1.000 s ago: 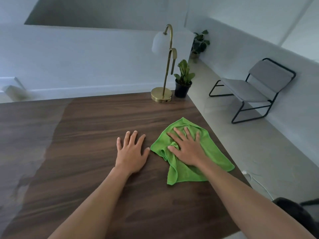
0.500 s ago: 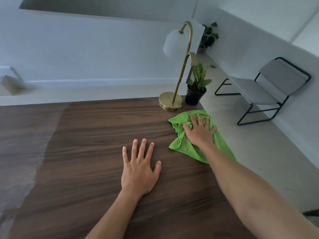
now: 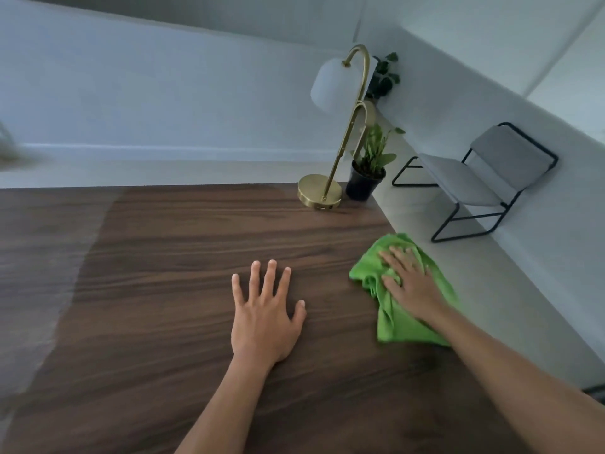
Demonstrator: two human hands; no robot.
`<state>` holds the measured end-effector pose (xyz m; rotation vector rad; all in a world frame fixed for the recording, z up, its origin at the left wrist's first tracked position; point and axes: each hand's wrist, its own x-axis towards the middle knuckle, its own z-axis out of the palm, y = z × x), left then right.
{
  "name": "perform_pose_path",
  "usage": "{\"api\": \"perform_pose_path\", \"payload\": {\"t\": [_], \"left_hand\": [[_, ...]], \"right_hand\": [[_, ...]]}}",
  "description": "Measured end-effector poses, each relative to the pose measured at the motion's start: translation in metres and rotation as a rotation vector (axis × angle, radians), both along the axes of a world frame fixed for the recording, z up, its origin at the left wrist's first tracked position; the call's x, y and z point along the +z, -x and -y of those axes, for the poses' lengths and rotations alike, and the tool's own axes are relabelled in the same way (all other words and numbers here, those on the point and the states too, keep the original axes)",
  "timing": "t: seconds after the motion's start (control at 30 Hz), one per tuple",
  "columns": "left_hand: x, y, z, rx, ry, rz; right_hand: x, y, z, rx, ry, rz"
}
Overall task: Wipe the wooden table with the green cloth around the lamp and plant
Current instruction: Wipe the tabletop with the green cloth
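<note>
The dark wooden table [image 3: 183, 244] fills the lower view. A crumpled green cloth [image 3: 393, 322] lies at the table's right edge, and my right hand [image 3: 409, 283] presses flat on top of it, fingers spread. My left hand [image 3: 265, 312] rests palm down on the bare wood to the left of the cloth, holding nothing. At the far right corner stands a brass lamp [image 3: 322, 193] with a white shade, and a small plant in a black pot [image 3: 365, 183] is right beside its base. The cloth is well short of both.
Past the table's right edge is pale floor with a grey chair on a black frame [image 3: 481, 181] against the wall. Another potted plant [image 3: 383, 77] stands far back by the wall. A lighter reflective band crosses the table's left part.
My right hand has dragged the green cloth back from just in front of the lamp and plant toward me along the right edge. My left hand stays planted on the wood.
</note>
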<state>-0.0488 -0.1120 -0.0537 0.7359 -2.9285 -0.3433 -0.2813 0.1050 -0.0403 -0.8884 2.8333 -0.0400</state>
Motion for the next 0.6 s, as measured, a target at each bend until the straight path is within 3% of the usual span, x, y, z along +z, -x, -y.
{"api": "perform_pose_path", "payload": {"t": [0.1, 0.17, 0.3, 0.37, 0.47, 0.6], "left_hand": [[0.001, -0.002, -0.001, 0.01, 0.004, -0.021], [0.003, -0.003, -0.001, 0.013, -0.021, -0.047], [0.008, -0.008, 0.01, 0.07, -0.225, -0.24], [0.009, -0.018, 0.03, 0.075, -0.218, -0.278], [0.007, -0.039, 0.071, 0.058, -0.041, -0.176], [0.003, -0.063, 0.127, 0.113, -0.009, -0.017]], "right_hand": [[0.001, 0.018, 0.063, -0.229, 0.009, 0.048], [0.002, 0.0, 0.093, -0.231, -0.002, 0.057], [-0.002, -0.079, 0.102, 0.149, -0.021, 0.015], [-0.001, -0.121, 0.088, 0.326, 0.013, 0.018], [0.001, -0.143, 0.074, 0.434, 0.009, 0.053], [0.004, -0.144, 0.113, 0.437, -0.012, 0.052]]}}
